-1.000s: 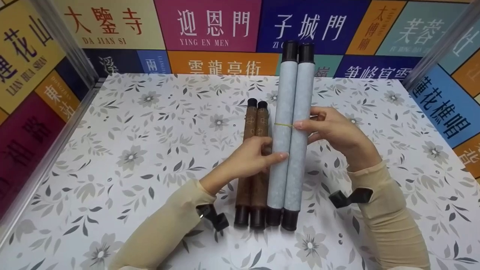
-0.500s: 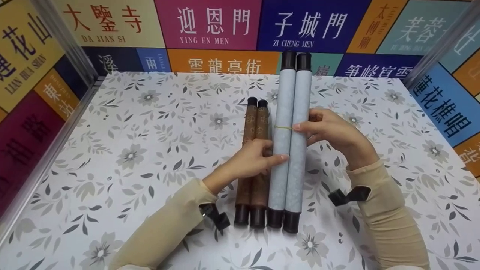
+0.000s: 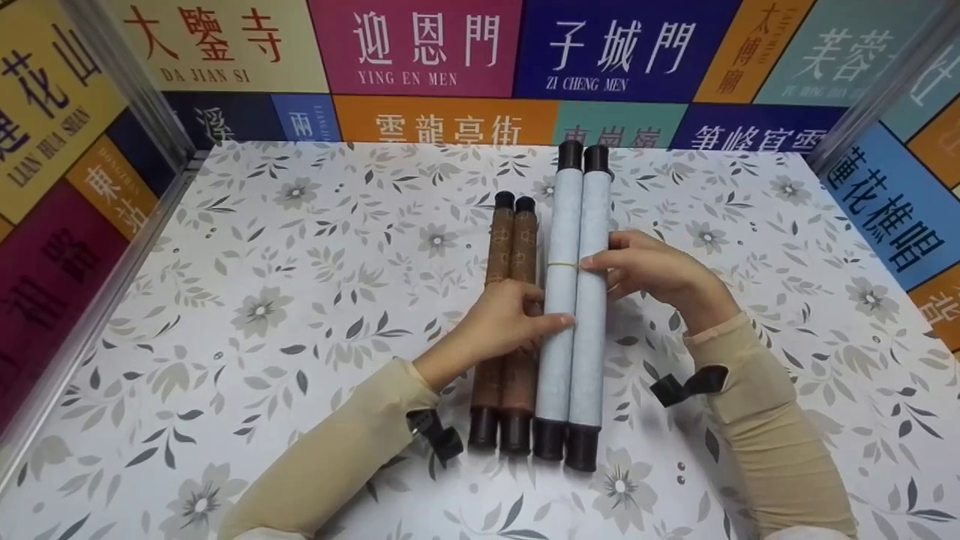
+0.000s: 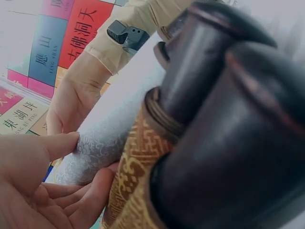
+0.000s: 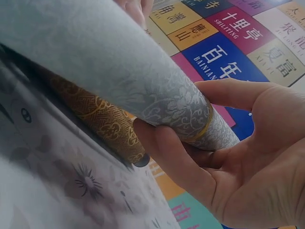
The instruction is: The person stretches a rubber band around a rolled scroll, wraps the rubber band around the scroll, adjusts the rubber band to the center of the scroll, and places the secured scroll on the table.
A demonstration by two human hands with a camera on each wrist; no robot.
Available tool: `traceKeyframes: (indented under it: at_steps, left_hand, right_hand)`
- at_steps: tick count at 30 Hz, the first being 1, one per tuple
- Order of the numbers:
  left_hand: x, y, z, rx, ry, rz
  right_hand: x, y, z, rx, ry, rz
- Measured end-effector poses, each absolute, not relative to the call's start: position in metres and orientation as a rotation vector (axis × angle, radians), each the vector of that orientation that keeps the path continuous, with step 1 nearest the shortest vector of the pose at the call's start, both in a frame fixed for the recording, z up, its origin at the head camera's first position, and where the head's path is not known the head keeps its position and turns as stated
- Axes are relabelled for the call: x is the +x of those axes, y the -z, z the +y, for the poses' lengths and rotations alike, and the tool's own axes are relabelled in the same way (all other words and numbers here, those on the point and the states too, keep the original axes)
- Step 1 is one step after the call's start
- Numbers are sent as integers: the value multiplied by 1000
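Note:
Two light blue scrolls with dark brown knobs lie side by side, a thin yellow band round their middle. My right hand grips them from the right at the band, thumb on top and fingers underneath, as the right wrist view shows. From the left my left hand pinches the left blue scroll, its thumb on top. Under that hand rest two brown gold-patterned scrolls, close against the blue ones. In the right wrist view, a gap shows between the blue scroll and the table.
A white table with a grey leaf and flower print carries everything. Coloured panels with large lettering stand along its back and sides. Black wrist cameras sit on both sleeves.
The far end of the blue scrolls has come down towards the table, and my right hand has moved slightly down and left with them. The brown scrolls have stayed in place.

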State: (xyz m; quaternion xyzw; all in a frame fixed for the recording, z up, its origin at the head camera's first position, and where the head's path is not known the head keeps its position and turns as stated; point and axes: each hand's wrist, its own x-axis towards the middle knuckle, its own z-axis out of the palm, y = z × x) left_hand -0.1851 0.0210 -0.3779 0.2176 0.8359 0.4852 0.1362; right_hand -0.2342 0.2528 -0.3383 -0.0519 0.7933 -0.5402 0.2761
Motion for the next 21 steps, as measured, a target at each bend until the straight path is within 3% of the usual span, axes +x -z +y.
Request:
traceKeyframes:
  at_steps: [21]
  left_hand:
    - [-183, 385, 25, 702, -1167, 2834]
  right_hand:
    - [-242, 369, 248, 24, 1514, 2068]
